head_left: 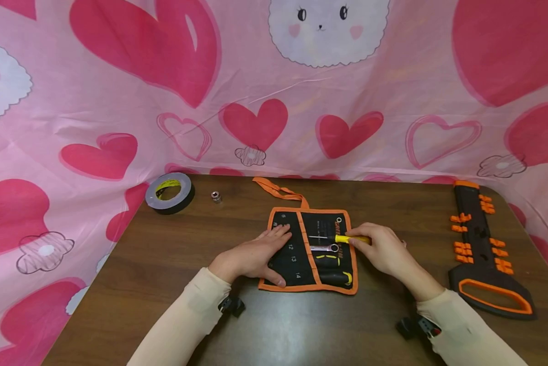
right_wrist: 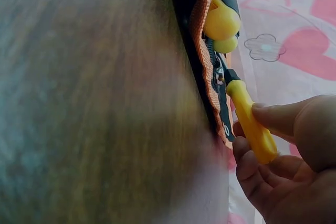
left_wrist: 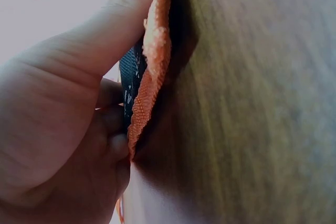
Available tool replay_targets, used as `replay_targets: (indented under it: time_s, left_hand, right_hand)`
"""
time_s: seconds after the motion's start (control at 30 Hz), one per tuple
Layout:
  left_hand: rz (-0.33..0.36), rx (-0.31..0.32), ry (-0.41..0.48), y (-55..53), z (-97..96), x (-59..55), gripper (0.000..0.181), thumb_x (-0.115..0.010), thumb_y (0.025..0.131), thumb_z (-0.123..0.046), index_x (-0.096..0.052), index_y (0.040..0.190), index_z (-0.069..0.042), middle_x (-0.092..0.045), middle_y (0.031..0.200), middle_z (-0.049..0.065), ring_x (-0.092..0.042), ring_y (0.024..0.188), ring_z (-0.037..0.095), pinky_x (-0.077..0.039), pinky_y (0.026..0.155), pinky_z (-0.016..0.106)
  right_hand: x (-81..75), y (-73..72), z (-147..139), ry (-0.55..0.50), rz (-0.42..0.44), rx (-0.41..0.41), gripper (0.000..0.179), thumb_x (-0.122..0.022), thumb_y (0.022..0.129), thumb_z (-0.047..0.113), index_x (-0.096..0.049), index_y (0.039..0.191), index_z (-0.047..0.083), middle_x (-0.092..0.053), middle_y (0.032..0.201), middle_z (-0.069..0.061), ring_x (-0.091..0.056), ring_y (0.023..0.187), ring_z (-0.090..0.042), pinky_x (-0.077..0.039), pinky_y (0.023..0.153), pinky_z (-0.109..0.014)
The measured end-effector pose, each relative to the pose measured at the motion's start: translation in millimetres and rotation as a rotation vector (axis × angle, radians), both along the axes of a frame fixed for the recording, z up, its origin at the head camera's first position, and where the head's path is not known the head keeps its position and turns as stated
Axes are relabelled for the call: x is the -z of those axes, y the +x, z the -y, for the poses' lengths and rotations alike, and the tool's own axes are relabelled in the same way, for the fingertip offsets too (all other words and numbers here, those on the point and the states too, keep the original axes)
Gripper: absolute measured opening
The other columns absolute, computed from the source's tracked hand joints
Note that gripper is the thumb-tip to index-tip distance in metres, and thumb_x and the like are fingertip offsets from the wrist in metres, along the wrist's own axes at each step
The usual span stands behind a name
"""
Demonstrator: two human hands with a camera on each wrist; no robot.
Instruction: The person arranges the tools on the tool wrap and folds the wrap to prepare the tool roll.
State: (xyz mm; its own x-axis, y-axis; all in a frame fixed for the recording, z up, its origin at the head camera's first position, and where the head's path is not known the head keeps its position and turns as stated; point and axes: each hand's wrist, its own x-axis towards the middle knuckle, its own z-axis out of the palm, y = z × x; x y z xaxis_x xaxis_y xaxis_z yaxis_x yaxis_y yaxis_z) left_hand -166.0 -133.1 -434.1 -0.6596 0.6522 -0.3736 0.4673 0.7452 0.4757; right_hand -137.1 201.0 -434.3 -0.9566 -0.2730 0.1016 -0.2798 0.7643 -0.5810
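Note:
A black fabric tool pouch (head_left: 280, 258) with orange edging lies flat on the table, numbers printed on its left half. My left hand (head_left: 254, 254) rests on that half, fingers spread; in the left wrist view its thumb (left_wrist: 113, 27) lies along the orange edge. With thumb and fingers, my right hand (head_left: 386, 249) pinches the yellow handle of a screwdriver (right_wrist: 251, 121). Its thin shaft points left, over the pouch's slanted orange band. Below it a metal wrench (head_left: 323, 248) sits in a slot. Yellow-and-black tool handles (right_wrist: 223, 22) stick out of lower slots, their kind unclear.
A roll of tape (head_left: 182, 201) and a small metal socket (head_left: 216, 196) stand at the back left. On the right lies a black holder (head_left: 475, 223) with orange clips and a looped handle. An orange strap (head_left: 278, 191) trails behind the pouch. A pink heart-patterned cloth (head_left: 301, 91) hangs behind the table.

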Motion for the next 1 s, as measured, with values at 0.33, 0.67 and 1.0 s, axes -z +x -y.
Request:
replay_targets:
  time_s: [0.33, 0.67, 1.0]
  left_hand:
    - [0.001, -0.013, 0.000, 1.6, 2.7, 0.8, 0.118, -0.091, 0.084, -0.052, -0.024, 0.174, -0.017, -0.009, 0.184, -0.003, -0.004, 0.172, 0.019, -0.015, 0.139, 0.047]
    - [0.001, -0.016, 0.006, 1.5, 3.4, 1.5, 0.118, -0.091, 0.084, -0.053, -0.024, 0.174, -0.017, -0.008, 0.184, -0.003, -0.004, 0.172, 0.019, -0.015, 0.139, 0.047]
    - [0.008, -0.014, 0.008, -0.1, -0.4, 0.8, 0.119, -0.091, 0.084, -0.052, -0.023, 0.174, -0.017, -0.007, 0.185, -0.003, -0.003, 0.172, 0.019, -0.015, 0.139, 0.047]
  right_hand:
    - [5.1, -8.5, 7, -0.012, 0.009, -0.020, 0.016, -0.080, 0.097, 0.008, -0.084, 0.112, 0.005, -0.077, 0.104, -0.008, -0.068, 0.091, -0.022, -0.060, 0.085, -0.049]
    - [2.8, -16.9, 19, -0.010, 0.039, -0.042, 0.020, -0.079, 0.097, 0.006, -0.083, 0.116, 0.003, -0.076, 0.109, -0.011, -0.068, 0.094, -0.024, -0.060, 0.089, -0.053]
    - [1.9, -17.7, 25, 0.016, 0.049, -0.070, 0.021, -0.076, 0.099, 0.005, -0.082, 0.119, 0.004, -0.077, 0.114, -0.012, -0.070, 0.102, -0.030, -0.059, 0.097, -0.058]
